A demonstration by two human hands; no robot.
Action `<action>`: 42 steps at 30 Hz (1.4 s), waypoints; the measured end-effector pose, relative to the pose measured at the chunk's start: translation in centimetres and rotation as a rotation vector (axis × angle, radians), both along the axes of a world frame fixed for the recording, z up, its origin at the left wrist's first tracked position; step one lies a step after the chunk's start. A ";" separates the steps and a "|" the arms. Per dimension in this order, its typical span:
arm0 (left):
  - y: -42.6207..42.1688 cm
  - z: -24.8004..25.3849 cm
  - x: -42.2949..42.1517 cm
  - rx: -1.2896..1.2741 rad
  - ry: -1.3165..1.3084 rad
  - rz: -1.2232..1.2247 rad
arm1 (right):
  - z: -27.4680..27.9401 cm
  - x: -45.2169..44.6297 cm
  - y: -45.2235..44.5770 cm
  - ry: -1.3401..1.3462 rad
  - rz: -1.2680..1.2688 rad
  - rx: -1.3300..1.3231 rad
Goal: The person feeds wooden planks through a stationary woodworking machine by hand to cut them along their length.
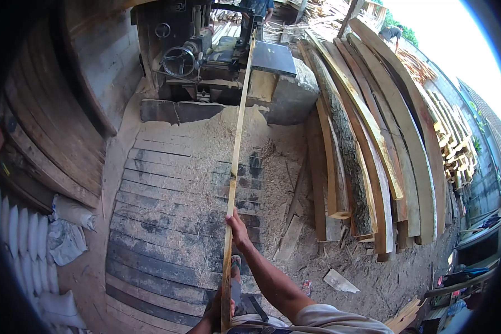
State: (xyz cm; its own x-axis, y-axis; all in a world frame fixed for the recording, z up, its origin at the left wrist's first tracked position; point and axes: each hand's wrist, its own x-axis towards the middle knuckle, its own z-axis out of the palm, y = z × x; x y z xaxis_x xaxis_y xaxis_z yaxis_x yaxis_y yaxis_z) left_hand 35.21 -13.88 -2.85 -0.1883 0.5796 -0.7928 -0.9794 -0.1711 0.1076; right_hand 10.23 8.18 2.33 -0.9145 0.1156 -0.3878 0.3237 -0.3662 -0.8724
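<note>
A long, narrow wood strip (239, 131) runs from close to my body up to the sawing machine (222, 53) at the top of the head view. Partway along it, my right hand (238, 229) is closed around the strip, thumb and fingers at its sides. Lower down, my left hand (212, 313) grips the strip close to its near end; the strip hides part of those fingers. The far end lies at the machine's blade area, beside a dark flat table (273, 58). A handwheel (178, 61) sits on the machine's left side.
Sawdust (189, 150) covers the slatted floor (150, 245). Thick timber planks (367, 150) lean in a row on the right. White sacks (25, 245) stand at lower left, near curved boards (50, 128). Another person (256, 8) stands behind the machine; a second (392, 33) bends farther back.
</note>
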 end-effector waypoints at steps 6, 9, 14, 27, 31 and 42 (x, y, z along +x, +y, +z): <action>3.6 -1.1 -7.4 -0.159 -0.060 -0.027 | -1.1 -7.1 2.8 0.019 0.003 0.019; 4.6 -2.2 -11.2 -0.080 -0.033 -0.023 | -1.3 -10.8 4.3 0.013 0.004 0.057; 6.3 -3.3 -15.7 0.046 0.047 0.011 | -1.8 -15.9 5.8 0.017 -0.023 -0.016; 11.3 -4.8 -29.4 -0.019 -0.049 0.024 | -0.9 -29.9 11.1 -0.014 0.006 -0.064; 12.7 -6.1 -33.9 0.061 -0.082 0.043 | -1.4 -34.6 12.6 0.016 -0.036 -0.071; 17.9 -5.8 -46.9 -0.027 -0.017 0.017 | -1.6 -47.0 17.8 0.003 -0.010 -0.028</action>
State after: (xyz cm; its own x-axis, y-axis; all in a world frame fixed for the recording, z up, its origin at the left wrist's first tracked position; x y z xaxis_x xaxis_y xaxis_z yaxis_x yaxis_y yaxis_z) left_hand -11.65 4.05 -8.67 -0.1843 0.5548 -0.8113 -0.9780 -0.1854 0.0955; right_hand -36.81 25.95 0.76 -0.9146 0.1140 -0.3881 0.3170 -0.3940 -0.8627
